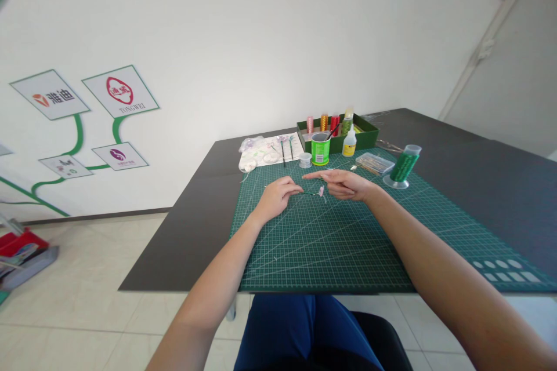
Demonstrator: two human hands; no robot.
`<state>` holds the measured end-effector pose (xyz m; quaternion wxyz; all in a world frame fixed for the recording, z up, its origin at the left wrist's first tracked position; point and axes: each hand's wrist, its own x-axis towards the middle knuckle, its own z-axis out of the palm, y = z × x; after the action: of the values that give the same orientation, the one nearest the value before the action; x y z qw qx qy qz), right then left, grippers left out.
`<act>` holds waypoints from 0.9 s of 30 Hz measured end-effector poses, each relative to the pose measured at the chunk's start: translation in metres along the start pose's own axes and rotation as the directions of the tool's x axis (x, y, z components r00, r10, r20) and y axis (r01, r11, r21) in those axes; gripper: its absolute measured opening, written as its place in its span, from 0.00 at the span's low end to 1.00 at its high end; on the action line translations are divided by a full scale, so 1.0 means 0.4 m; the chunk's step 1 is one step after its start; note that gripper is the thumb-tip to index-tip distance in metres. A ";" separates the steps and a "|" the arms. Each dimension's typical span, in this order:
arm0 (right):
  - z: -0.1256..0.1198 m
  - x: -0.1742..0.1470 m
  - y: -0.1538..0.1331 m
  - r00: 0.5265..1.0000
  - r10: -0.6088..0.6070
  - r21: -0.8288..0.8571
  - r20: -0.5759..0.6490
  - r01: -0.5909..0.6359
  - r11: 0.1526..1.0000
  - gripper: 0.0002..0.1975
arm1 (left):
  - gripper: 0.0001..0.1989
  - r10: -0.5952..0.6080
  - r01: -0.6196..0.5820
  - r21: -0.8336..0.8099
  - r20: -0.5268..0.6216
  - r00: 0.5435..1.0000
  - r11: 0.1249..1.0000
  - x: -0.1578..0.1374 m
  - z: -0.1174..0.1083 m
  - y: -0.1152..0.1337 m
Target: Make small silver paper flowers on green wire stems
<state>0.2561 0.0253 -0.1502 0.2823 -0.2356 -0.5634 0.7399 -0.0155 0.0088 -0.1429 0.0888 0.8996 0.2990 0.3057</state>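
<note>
My left hand (278, 196) is closed in a pinch on a thin green-wrapped stem, just above the cutting mat (322, 243). At the stem's right end sits a small pale pink flower (321, 191), close to the fingers of my right hand (348, 185). My right hand has its index finger stretched out to the left while the other fingers curl in. A small dark bit shows by its thumb, too fine to name, and what the curled fingers hold is hidden.
Behind my hands stand a bright green can (321, 151), a glue bottle (349, 144), a small lidded jar (305, 160) and a green box (368, 138) of thread spools. To the right are a clear case (375, 163) and a green thread spool (405, 165). White paper (265, 153) bears finished-looking stems.
</note>
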 end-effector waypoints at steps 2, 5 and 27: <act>0.000 0.000 0.001 1.000 0.006 -0.003 -0.004 -0.006 1.000 0.32 | 0.14 0.005 -0.005 -0.008 -0.006 1.000 1.000 0.000 -0.001 0.002; -0.004 0.001 0.004 1.000 0.017 0.001 0.000 -0.017 1.000 0.33 | 0.13 0.017 -0.018 -0.035 -0.036 0.999 0.999 0.002 -0.002 0.005; -0.005 0.021 0.030 0.992 0.119 -0.023 0.040 -0.118 0.993 0.24 | 0.12 -0.017 -0.010 -0.114 -0.232 0.973 0.993 0.006 -0.002 0.011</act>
<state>0.2494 0.0299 -0.1627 0.2239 -0.2563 -0.5616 0.7542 -0.0122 0.0066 -0.1397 0.1054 0.8505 0.2909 0.4253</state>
